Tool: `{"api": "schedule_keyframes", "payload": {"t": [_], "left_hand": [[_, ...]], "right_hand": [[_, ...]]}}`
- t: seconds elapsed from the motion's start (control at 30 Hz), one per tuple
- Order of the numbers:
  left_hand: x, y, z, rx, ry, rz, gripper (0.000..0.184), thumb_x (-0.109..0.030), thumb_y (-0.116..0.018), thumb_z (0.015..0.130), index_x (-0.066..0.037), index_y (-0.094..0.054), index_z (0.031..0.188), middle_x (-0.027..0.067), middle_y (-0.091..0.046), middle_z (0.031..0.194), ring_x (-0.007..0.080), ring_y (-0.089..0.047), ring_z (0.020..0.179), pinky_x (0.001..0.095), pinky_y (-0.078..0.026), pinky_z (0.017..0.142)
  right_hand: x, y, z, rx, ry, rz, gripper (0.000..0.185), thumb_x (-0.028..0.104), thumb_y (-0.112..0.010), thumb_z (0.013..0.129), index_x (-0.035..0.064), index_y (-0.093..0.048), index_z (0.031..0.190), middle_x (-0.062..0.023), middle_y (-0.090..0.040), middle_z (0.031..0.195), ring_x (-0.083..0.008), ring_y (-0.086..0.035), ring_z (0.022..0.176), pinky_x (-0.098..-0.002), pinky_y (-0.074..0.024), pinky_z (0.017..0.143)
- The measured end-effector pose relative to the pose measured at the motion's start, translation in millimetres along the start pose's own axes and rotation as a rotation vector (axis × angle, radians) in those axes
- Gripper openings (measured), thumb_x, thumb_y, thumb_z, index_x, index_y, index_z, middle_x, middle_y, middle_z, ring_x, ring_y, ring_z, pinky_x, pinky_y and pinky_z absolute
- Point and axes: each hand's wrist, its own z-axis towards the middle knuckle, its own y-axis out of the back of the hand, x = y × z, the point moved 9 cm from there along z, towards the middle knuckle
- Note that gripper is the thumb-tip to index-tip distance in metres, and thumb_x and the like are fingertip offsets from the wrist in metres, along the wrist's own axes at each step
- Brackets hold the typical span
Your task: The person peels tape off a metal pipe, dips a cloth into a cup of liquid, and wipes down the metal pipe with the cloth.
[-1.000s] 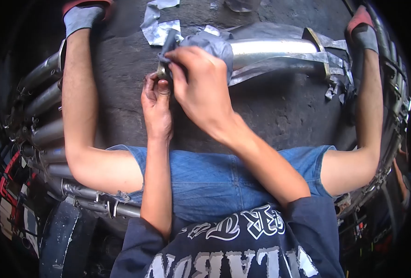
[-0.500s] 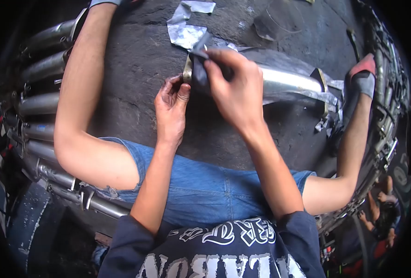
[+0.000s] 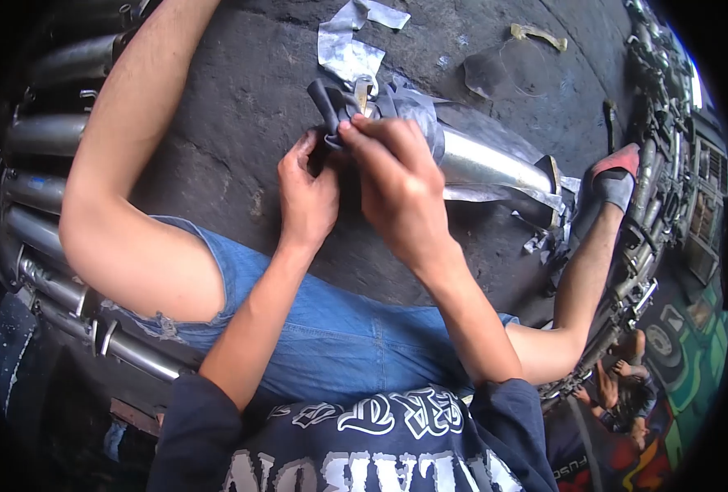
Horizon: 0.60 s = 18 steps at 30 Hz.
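Observation:
A shiny metal pipe (image 3: 495,162) lies on the dark floor between the legs, with a flange (image 3: 555,193) at its right end and grey wrapping around it. At its left end is a brass-coloured flange (image 3: 363,97), partly covered by dark grey cloth-like material (image 3: 324,107). My right hand (image 3: 401,184) pinches this dark material at the flange, thumb and fingers together. My left hand (image 3: 308,193) is just left of it, fingers curled at the material's lower edge; what its fingertips hold is hidden.
Crumpled silvery strips (image 3: 351,53) lie beyond the pipe's left end. A curved metal piece (image 3: 538,36) is farther back. Metal pipes (image 3: 45,134) line the left side, and more metal parts (image 3: 647,172) are piled right. Another person's limbs (image 3: 626,377) show at lower right.
The view has shifted and turned. The dark material now stands out left of the flange, my right hand has shifted along it, and my left fingers have moved in against its lower edge.

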Motion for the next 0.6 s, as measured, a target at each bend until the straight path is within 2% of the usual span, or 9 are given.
{"api": "schedule_keyframes", "payload": {"t": [0.07,0.13,0.2,0.23,0.27,0.33,0.47,0.6], "left_hand": [[1,2,0,-0.023,0.014,-0.033,0.021,0.005,-0.054,0.096,0.004,-0.067,0.112,0.0064,-0.071,0.104,0.0096,-0.062,0.1,0.0267,-0.049,0.092],[3,6,-3,-0.003,-0.005,-0.08,0.02,0.0,-0.058,0.099,0.005,-0.067,0.116,0.0071,-0.071,0.11,0.0101,-0.062,0.103,0.0267,-0.049,0.094],[16,12,-12,0.013,0.112,-0.133,0.027,-0.009,-0.06,0.103,0.003,-0.065,0.126,0.0053,-0.069,0.117,0.0091,-0.06,0.109,0.0238,-0.047,0.095],[19,19,-17,-0.02,0.142,-0.065,0.032,-0.017,-0.062,0.104,0.004,-0.064,0.127,0.0053,-0.068,0.118,0.0082,-0.06,0.108,0.0229,-0.046,0.095],[18,20,-19,-0.022,0.13,-0.073,0.032,-0.017,-0.062,0.104,0.004,-0.064,0.127,0.0053,-0.068,0.118,0.0082,-0.06,0.108,0.0229,-0.046,0.095],[23,32,-25,-0.152,0.246,-0.14,0.032,-0.016,-0.062,0.104,0.004,-0.064,0.127,0.0045,-0.068,0.119,0.008,-0.06,0.106,0.0225,-0.046,0.094],[33,45,-23,-0.232,0.275,-0.317,0.031,-0.019,-0.057,0.106,0.004,-0.063,0.126,0.0066,-0.067,0.116,0.0128,-0.063,0.106,0.0267,-0.048,0.096],[30,37,-19,-0.186,0.246,-0.349,0.029,-0.019,-0.053,0.107,0.003,-0.063,0.123,0.0089,-0.067,0.116,0.0146,-0.064,0.106,0.03,-0.05,0.098]], "right_hand": [[12,-1,-13,-0.047,0.197,-0.103,0.039,-0.009,-0.069,0.074,-0.0064,-0.069,0.113,-0.0184,-0.065,0.107,-0.0332,-0.063,0.091,-0.0412,-0.0547,0.079],[11,-2,-18,-0.032,0.23,-0.128,0.042,-0.006,-0.07,0.074,-0.0074,-0.069,0.116,-0.0181,-0.065,0.108,-0.0311,-0.063,0.091,-0.0394,-0.0557,0.08],[6,-7,-29,-0.006,0.242,-0.118,0.041,-0.006,-0.069,0.074,-0.008,-0.069,0.115,-0.0189,-0.064,0.107,-0.031,-0.063,0.092,-0.0397,-0.0562,0.08],[5,-12,-38,0.027,0.262,-0.122,0.04,-0.005,-0.069,0.073,-0.0076,-0.069,0.113,-0.0187,-0.064,0.106,-0.031,-0.063,0.092,-0.0391,-0.0567,0.079],[2,-16,-47,0.081,0.263,-0.133,0.038,-0.005,-0.069,0.073,-0.0072,-0.069,0.112,-0.0183,-0.064,0.106,-0.0313,-0.064,0.093,-0.0385,-0.0571,0.077],[0,-22,-54,0.145,0.228,-0.126,0.038,-0.005,-0.07,0.073,-0.0072,-0.07,0.11,-0.018,-0.064,0.106,-0.0313,-0.064,0.093,-0.0384,-0.0575,0.076],[18,12,-25,-0.167,0.279,-0.076,0.038,-0.01,-0.073,0.073,-0.0062,-0.07,0.111,-0.018,-0.066,0.103,-0.0318,-0.066,0.088,-0.0389,-0.0555,0.076],[18,-5,-5,-0.128,0.303,-0.154,0.037,-0.009,-0.072,0.076,-0.0068,-0.068,0.113,-0.0179,-0.064,0.107,-0.0321,-0.063,0.089,-0.039,-0.0543,0.079]]}}
